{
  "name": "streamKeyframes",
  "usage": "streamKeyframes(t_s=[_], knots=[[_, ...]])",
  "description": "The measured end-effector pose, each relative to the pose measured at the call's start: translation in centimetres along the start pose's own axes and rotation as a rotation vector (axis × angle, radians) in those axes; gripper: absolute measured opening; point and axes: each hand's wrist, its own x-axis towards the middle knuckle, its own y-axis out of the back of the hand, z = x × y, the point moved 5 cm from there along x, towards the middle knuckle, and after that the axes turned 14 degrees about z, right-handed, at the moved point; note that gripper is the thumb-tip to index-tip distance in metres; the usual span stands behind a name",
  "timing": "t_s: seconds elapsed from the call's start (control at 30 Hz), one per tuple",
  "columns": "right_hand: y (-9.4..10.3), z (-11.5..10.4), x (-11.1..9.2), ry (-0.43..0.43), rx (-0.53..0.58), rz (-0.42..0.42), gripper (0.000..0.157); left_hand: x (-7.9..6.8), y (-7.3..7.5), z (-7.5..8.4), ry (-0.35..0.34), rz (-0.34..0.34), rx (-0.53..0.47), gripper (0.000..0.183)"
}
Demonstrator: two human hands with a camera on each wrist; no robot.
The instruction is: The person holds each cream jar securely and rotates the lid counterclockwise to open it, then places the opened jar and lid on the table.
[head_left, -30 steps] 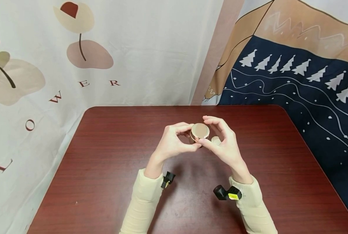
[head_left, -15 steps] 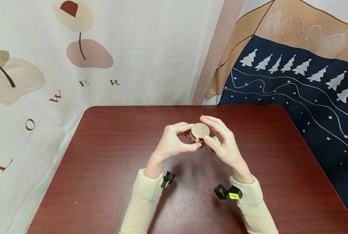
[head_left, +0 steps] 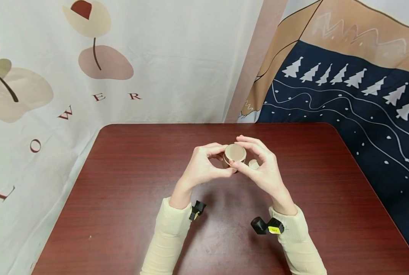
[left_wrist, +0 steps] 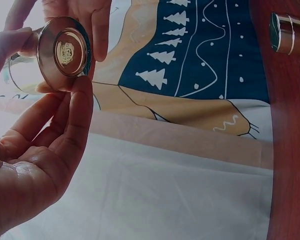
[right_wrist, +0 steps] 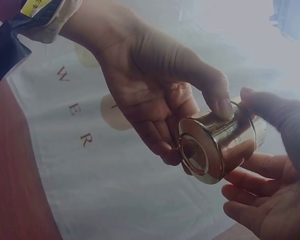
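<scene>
A gold-coloured cylindrical canister (head_left: 235,153) is held above the table, its flat round top facing up in the head view. My left hand (head_left: 204,166) grips its left side between thumb and fingers. From the other side my right hand (head_left: 263,166) pinches the upper part, thumb (right_wrist: 220,100) on the wall near a seam. In the left wrist view, one round end of the canister (left_wrist: 67,52) shows a stamped mark inside a ring. A second gold-coloured cylinder (left_wrist: 285,35) stands on the table; in the head view the right hand partly hides it.
The dark red wooden table (head_left: 122,191) has rounded far corners. Behind it hang a white printed cloth (head_left: 177,76) and a navy cloth with white trees (head_left: 328,99). A tiny pale speck (head_left: 90,237) lies at the table's left.
Half a second ago my right thumb was drawn back to the right; now it lies against the canister's front again, the fingers closer in. My left hand has kept its hold and place.
</scene>
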Motion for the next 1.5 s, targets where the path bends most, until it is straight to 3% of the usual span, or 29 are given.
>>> streamKeyframes(t_s=[0.2, 0.33, 0.43, 0.57, 0.7, 0.87, 1.17, 1.37, 1.5], knots=[[-0.40, 0.09, 0.18, 0.045, 0.137, -0.132, 0.039, 0.02, -0.12, 0.06, -0.012, -0.016, 0.018, 0.033], [-0.51, 0.11, 0.24, 0.060, 0.210, -0.186, 0.045, -0.05, -0.17, 0.01, -0.012, -0.022, 0.018, 0.032], [-0.32, 0.13, 0.10, 0.050, 0.164, -0.143, 0.048, -0.10, -0.13, -0.01, -0.011, -0.019, 0.002, 0.032], [-0.11, 0.08, -0.03, 0.002, 0.052, -0.013, 0.058, -0.08, 0.02, 0.00, -0.014, -0.003, -0.007, 0.033], [-0.24, -0.41, 0.00, -0.031, 0.049, 0.051, 0.055, -0.08, 0.07, -0.02, -0.008, 0.006, 0.000, 0.033], [-0.27, -0.34, -0.07, -0.019, 0.030, 0.050, 0.042, -0.11, 0.04, -0.07, 0.002, 0.008, 0.010, 0.035], [-0.52, -0.10, -0.08, 0.077, 0.041, -0.047, 0.044, -0.11, 0.13, -0.21, 0.003, 0.002, -0.004, 0.031], [-0.51, 0.20, -0.20, 0.006, 0.051, 0.009, 0.055, -0.11, 0.16, -0.17, -0.006, 0.005, -0.003, 0.031], [-0.49, 0.21, -0.15, -0.030, 0.035, 0.043, 0.047, -0.07, 0.20, -0.10, -0.010, 0.011, 0.005, 0.029]])
